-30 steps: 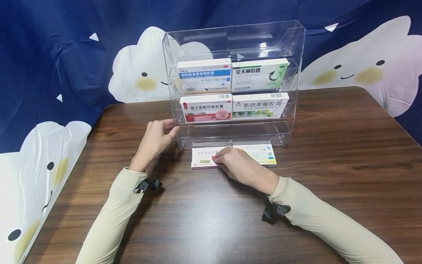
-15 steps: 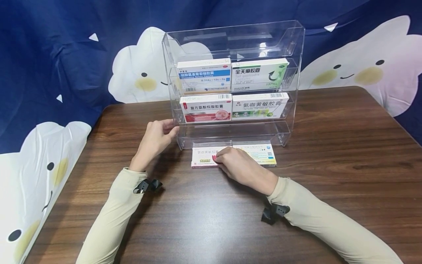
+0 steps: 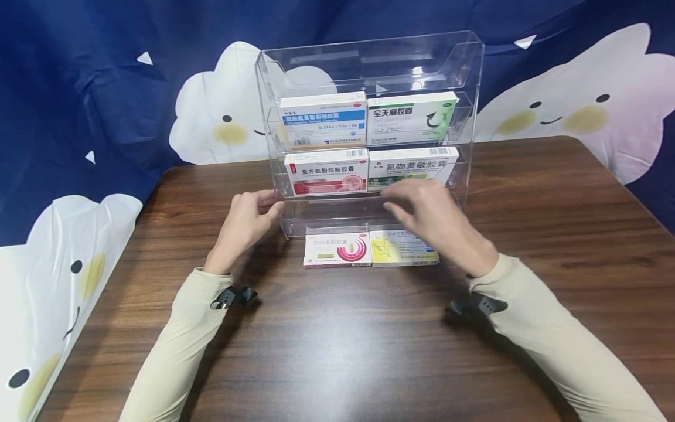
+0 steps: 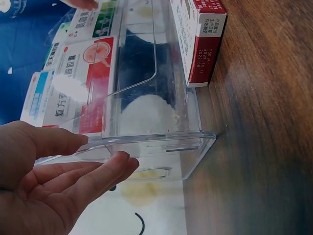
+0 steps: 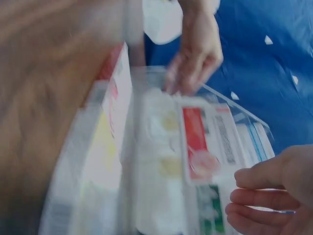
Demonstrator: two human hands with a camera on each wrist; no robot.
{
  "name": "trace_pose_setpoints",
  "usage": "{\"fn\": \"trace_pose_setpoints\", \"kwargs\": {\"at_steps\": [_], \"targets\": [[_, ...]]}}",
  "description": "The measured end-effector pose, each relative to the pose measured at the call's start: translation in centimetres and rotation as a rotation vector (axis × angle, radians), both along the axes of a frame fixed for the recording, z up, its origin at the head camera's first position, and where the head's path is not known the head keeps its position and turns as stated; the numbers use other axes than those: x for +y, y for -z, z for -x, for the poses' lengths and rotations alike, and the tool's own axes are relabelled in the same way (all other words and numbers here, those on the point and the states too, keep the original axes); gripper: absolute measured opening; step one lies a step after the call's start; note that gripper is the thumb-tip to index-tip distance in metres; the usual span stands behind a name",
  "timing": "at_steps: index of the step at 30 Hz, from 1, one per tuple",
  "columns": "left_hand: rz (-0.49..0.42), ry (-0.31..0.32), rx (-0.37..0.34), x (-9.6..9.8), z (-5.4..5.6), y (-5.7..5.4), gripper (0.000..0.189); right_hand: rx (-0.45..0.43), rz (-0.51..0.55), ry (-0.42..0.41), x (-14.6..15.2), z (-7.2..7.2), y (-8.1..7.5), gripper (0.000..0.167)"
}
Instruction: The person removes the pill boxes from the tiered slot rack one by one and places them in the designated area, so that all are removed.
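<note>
At the left side of a clear acrylic rack, I am seeing the person's left hand pinching the side panel, thumb lying to one side of its edge and fingers to the other, the forearm slanting in from the near left. In front of the rack's right half, the right hand is hovering with knuckles high, its thumb hanging apart from loosely bent fingers and gripping nothing; I cannot tell whether they are touching the white-and-green capsule box standing behind them in the rack. In the rack's left half, same tier, a red-and-white capsule box is standing; one tier higher, a Glucosamine Sulfate Capsules box and a green-edged gastrodia capsule box are standing. Before the rack's foot, a pink-ringed box and a yellow-and-white box are lying side by side.
</note>
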State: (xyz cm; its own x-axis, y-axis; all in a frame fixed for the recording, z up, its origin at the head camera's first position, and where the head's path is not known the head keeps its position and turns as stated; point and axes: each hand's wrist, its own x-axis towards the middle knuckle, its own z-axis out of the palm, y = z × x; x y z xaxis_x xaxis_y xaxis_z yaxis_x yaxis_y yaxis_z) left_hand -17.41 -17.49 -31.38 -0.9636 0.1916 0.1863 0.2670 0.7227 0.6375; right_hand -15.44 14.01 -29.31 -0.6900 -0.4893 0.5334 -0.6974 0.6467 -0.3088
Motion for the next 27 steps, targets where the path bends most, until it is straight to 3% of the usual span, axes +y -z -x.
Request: {"fn": "trace_pose_setpoints", "kwargs": {"at_steps": [6, 13, 20, 27], "targets": [[-0.008, 0.002, -0.001, -0.1, 0.0, -0.1, 0.034, 0.104, 0.047, 0.085, 2.7, 0.8, -1.9, 0.021], [0.003, 0.007, -0.003, 0.0, -0.1, -0.1, 0.035, 0.193, 0.026, 0.174, 4.5, 1.5, -3.1, 0.021], [0.006, 0.004, -0.004, 0.0, -0.2, -0.1, 0.035, 0.192, 0.008, 0.196, 5.2, 2.0, -3.6, 0.020], [-0.001, 0.008, 0.000, 0.0, -0.1, -0.1, 0.034, 0.120, -0.059, 0.229, 5.6, 2.6, -3.9, 0.023]]}}
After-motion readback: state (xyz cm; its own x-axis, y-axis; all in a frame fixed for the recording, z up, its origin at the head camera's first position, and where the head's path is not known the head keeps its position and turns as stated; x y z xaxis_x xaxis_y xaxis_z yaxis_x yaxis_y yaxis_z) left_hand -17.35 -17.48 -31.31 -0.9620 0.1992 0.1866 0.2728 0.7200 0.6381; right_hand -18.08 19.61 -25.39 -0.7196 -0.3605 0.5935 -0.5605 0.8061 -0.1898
